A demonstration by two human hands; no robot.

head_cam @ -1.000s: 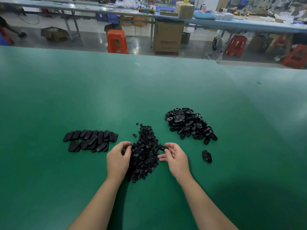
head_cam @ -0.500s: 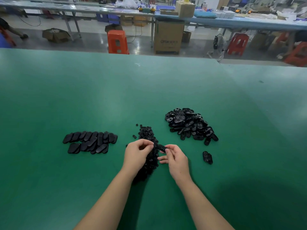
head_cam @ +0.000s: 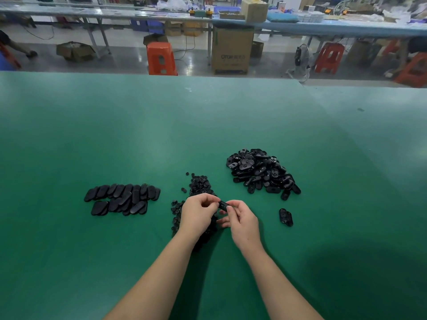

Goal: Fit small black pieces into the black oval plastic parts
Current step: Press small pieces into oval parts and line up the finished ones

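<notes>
Above the heap of small black pieces (head_cam: 198,188) on the green surface (head_cam: 208,125), the right hand (head_cam: 242,221) pinches a black oval plastic part (head_cam: 223,205) while the left hand (head_cam: 198,212), fingers curled, seems to be pressing a piece in; next it needs seating firmly.

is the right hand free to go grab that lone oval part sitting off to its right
Probably not yet: the right hand is pinching an oval part together with the left hand. The path across the green table to the lone part looks unobstructed.
</notes>
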